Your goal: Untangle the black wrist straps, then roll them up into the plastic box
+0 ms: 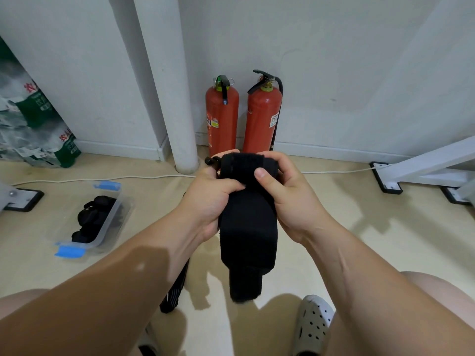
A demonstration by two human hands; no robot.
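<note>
Both hands hold one black wrist strap in front of me, above the floor. Its upper end is partly rolled, and the loose tail hangs down between my forearms. My left hand grips the left side of the roll, fingers curled round it. My right hand grips the right side, thumb pressed on the front of the roll. A clear plastic box with blue clips sits on the floor to the left, with several rolled black straps inside. Another black strap lies on the floor under my left forearm, mostly hidden.
Two red fire extinguishers stand against the white wall behind my hands, beside a white pipe. A white cable runs along the floor. White frame legs stand at the right. A pack of green bottles sits at the far left. A grey clog is below.
</note>
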